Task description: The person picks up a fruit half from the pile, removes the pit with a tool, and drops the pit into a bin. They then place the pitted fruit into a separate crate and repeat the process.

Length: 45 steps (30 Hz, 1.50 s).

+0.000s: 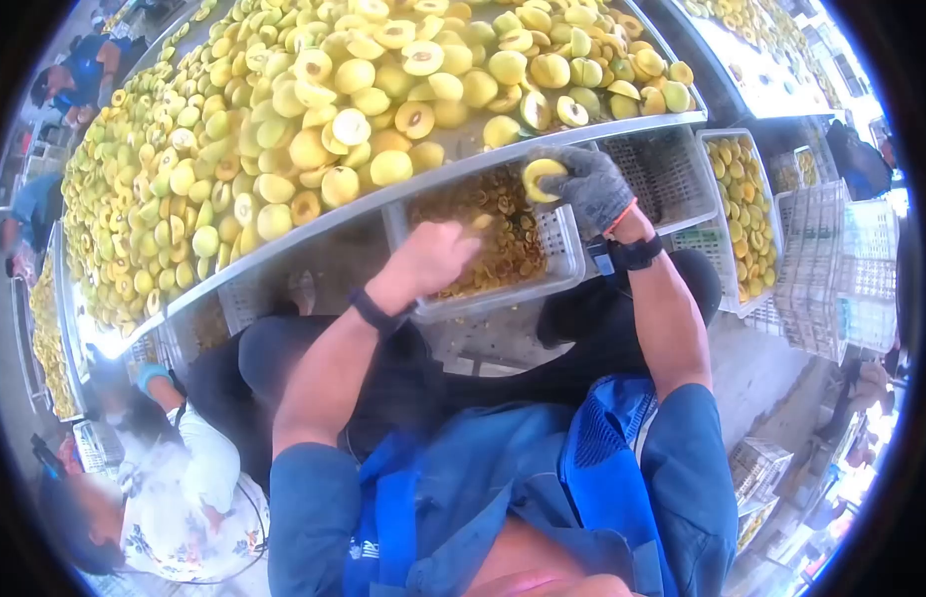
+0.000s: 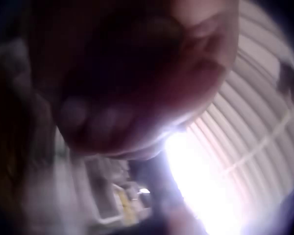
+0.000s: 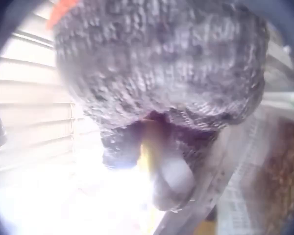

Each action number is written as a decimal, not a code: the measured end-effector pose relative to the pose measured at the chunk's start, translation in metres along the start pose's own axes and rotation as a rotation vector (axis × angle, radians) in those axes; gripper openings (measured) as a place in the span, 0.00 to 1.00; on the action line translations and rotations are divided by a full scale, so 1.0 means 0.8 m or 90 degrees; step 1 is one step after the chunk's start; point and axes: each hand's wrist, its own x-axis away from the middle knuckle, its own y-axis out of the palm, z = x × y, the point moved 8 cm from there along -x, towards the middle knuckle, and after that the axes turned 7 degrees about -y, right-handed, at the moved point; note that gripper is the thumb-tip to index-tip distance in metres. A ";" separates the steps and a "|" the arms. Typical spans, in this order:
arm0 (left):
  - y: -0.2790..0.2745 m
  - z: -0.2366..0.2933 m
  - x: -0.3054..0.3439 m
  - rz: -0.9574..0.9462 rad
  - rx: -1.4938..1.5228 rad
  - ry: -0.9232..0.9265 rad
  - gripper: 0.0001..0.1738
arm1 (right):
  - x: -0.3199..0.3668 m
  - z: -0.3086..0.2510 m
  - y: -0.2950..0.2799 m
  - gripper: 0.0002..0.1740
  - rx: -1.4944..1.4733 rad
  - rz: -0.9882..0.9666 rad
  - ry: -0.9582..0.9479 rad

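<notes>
Right hand (image 1: 587, 184) in a grey knit glove, fingers curled round a yellow fruit half (image 1: 541, 177), held at the front edge of the bench (image 1: 403, 189), just above the white crate (image 1: 570, 261). Right wrist view: glove close up and blurred, a strip of yellow showing between the fingers. Left hand (image 1: 435, 255) is bare, with a dark band on the wrist, and hovers over the near side of the same crate with its fingers bent. Cannot tell if it grips anything; the left wrist view is dark and blurred. The crate hangs below the bench edge and is partly filled with brownish pits (image 1: 503, 234). The bench carries a thick pile of fruit halves (image 1: 364, 90), yellow, many cut side up. To the right is a second crate (image 1: 734, 139) holding more yellow halves, with stacked crates (image 1: 831, 269) beside it. Another person (image 1: 185, 488) in a white patterned top is at lower left.
</notes>
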 end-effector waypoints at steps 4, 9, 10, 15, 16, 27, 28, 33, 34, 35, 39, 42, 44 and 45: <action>-0.001 0.000 0.008 0.280 -0.356 0.062 0.23 | 0.014 0.003 -0.053 0.21 0.209 0.106 0.027; -0.022 -0.007 -0.013 0.303 -0.258 0.000 0.27 | 0.034 0.007 -0.149 0.22 0.657 0.251 -0.024; -0.023 -0.006 -0.015 0.303 -0.239 -0.003 0.27 | 0.032 0.012 -0.162 0.22 0.789 0.263 0.014; -0.019 0.002 -0.014 0.326 -0.298 -0.017 0.23 | 0.030 -0.045 -0.153 0.19 0.829 0.418 -0.084; -0.018 0.003 -0.015 0.343 -0.331 -0.008 0.22 | 0.015 -0.057 -0.141 0.19 0.817 0.397 -0.094; -0.027 0.024 0.009 0.354 -0.222 0.065 0.20 | -0.115 -0.052 -0.067 0.22 0.836 0.107 0.099; -0.028 0.020 0.009 0.336 -0.198 0.054 0.20 | -0.111 -0.056 -0.063 0.21 0.814 0.136 0.076; -0.037 0.026 0.010 0.264 -0.001 0.065 0.21 | -0.081 -0.080 -0.051 0.24 0.633 0.223 -0.135; -0.039 0.032 0.012 0.259 0.057 0.099 0.20 | -0.070 -0.087 -0.043 0.24 0.539 0.231 -0.163; -0.040 0.038 0.015 0.254 0.114 0.132 0.20 | -0.059 -0.093 -0.036 0.24 0.445 0.236 -0.189; -0.031 0.069 0.026 0.106 0.398 0.117 0.17 | -0.033 -0.096 0.010 0.27 0.190 0.154 -0.109; -0.029 0.091 0.034 0.086 0.450 0.114 0.16 | -0.024 -0.104 0.038 0.30 0.161 0.136 -0.147; -0.029 0.096 0.032 0.099 0.458 0.117 0.17 | -0.020 -0.105 0.047 0.31 0.247 0.112 -0.183; -0.029 0.096 0.031 0.111 0.454 0.114 0.17 | -0.018 -0.108 0.052 0.32 0.290 0.103 -0.201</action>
